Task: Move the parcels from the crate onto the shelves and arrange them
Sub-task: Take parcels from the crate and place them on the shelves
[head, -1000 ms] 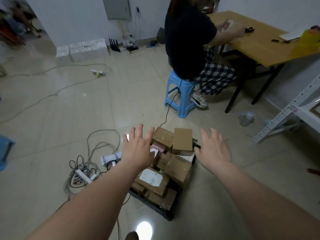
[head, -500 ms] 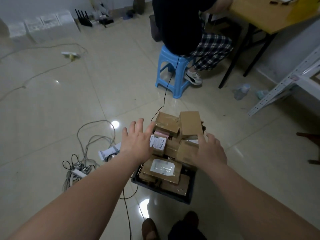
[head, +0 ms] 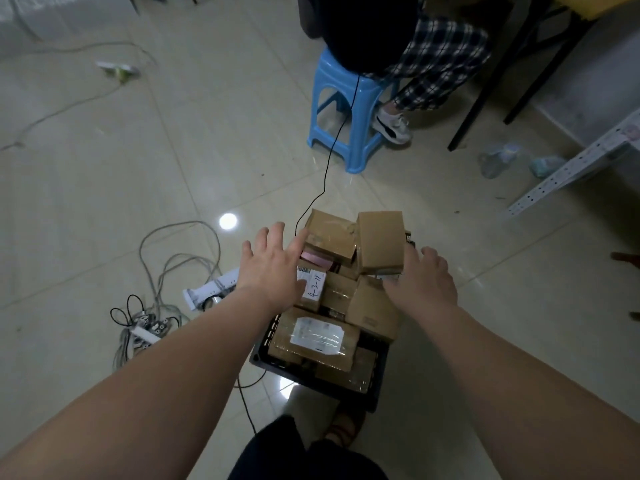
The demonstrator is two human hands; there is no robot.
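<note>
The black crate (head: 313, 380) sits on the tiled floor (head: 104, 188) just ahead of the person's feet, heaped with cardboard parcels. At its near end lies a flat taped parcel (head: 298, 351) with a white shipping label. Behind it, a small parcel marked "4-3-11" (head: 316, 289) stands next to a pink package (head: 317, 258). On top of the far end rest a taped brown box (head: 330, 237) and, just to its right, a plain cardboard box (head: 381, 241) that stands tilted.

The left hand (head: 273, 268) hovers over the crate's left side, released, with fingers spread and the thumb close to the taped brown box. The right hand (head: 427, 282) is at the right edge of the plain cardboard box, fingers bent and thumb reaching under its lower edge; I cannot tell whether it is grasping the box.

Beyond the crate, another person in checked trousers (head: 446, 60) sits on a blue plastic stool (head: 346, 109), with a black cable (head: 332, 150) running down to the crate. A power strip (head: 149, 332) with tangled leads lies at the left. A white perforated shelf post (head: 568, 171) slants at the right.
</note>
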